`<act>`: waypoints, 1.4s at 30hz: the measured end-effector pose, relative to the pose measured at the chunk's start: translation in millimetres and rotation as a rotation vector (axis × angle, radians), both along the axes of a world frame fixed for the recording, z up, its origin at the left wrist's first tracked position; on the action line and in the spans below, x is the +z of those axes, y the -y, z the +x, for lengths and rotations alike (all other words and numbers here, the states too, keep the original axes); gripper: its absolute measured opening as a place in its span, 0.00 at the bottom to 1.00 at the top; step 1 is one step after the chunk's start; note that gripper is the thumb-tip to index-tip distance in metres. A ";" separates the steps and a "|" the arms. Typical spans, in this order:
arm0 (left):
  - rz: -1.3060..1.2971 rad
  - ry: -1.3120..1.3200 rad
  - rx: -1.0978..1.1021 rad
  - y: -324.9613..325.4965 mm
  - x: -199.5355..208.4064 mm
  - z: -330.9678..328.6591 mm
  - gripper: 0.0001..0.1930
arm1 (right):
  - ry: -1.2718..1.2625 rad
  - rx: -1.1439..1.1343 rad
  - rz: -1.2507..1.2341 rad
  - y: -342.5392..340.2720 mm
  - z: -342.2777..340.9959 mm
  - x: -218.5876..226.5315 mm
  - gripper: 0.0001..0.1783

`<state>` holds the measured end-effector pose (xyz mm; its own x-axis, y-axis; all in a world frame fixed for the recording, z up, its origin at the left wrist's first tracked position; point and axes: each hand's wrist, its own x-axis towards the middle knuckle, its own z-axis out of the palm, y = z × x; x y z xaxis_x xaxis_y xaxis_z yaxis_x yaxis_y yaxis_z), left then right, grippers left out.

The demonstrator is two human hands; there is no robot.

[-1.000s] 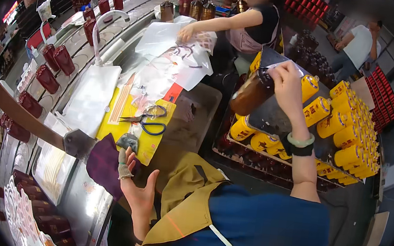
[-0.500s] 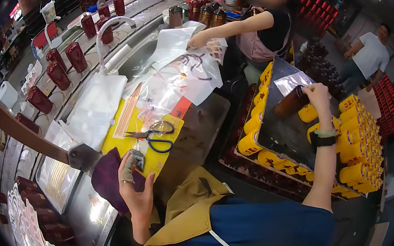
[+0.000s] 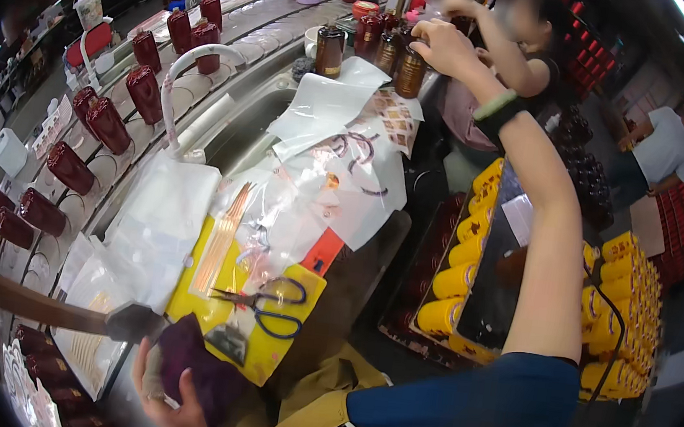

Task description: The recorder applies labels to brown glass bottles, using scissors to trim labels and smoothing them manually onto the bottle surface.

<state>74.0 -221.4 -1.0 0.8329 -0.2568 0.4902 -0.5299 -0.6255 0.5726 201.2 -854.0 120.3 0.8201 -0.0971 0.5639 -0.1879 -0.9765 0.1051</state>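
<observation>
At the far end of the bench, my right hand (image 3: 447,50) reaches out with its fingers curled over the top of a brown bottle (image 3: 410,76) with gold marking. Other bottles stand beside it. My left hand (image 3: 172,409) is low at the left, empty, thumb and fingers apart, with a covering on one finger. Next to it lies a dark purple cloth (image 3: 194,365). Dark-handled scissors (image 3: 268,306) rest on a yellow sheet (image 3: 275,353) together with a small dark block (image 3: 228,341) and a bundle of thin tan strips (image 3: 224,234).
Clear plastic sheets (image 3: 293,199) cover the bench by a sink (image 3: 242,130) with a white tap. Red bottles (image 3: 107,126) line a conveyor on the left. Yellow cylinders (image 3: 452,281) surround a dark tray (image 3: 488,302) at right. A co-worker (image 3: 536,63) sits beyond; another person (image 3: 662,140) stands farther right.
My right hand has let go of a brown bottle on the dark tray and moved far left and away to the bottles at the back. My left hand is lower. The view has shifted.
</observation>
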 end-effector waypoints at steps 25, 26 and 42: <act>0.343 0.084 0.207 -21.7 -25.0 35.2 0.18 | -0.047 -0.620 0.158 167.4 118.7 -123.9 0.17; 0.356 0.103 0.181 -22.4 -24.5 35.8 0.18 | -0.026 -0.631 0.175 164.3 117.3 -125.4 0.18; 0.265 0.124 0.187 -37.1 -4.3 8.8 0.16 | 0.292 -0.557 0.147 135.0 49.5 -83.6 0.15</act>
<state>82.7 -184.2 -5.3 0.8160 -0.2373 0.5271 -0.4475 -0.8365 0.3162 250.7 -989.0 36.7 0.4393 -0.5575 0.7044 -0.6714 -0.7247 -0.1548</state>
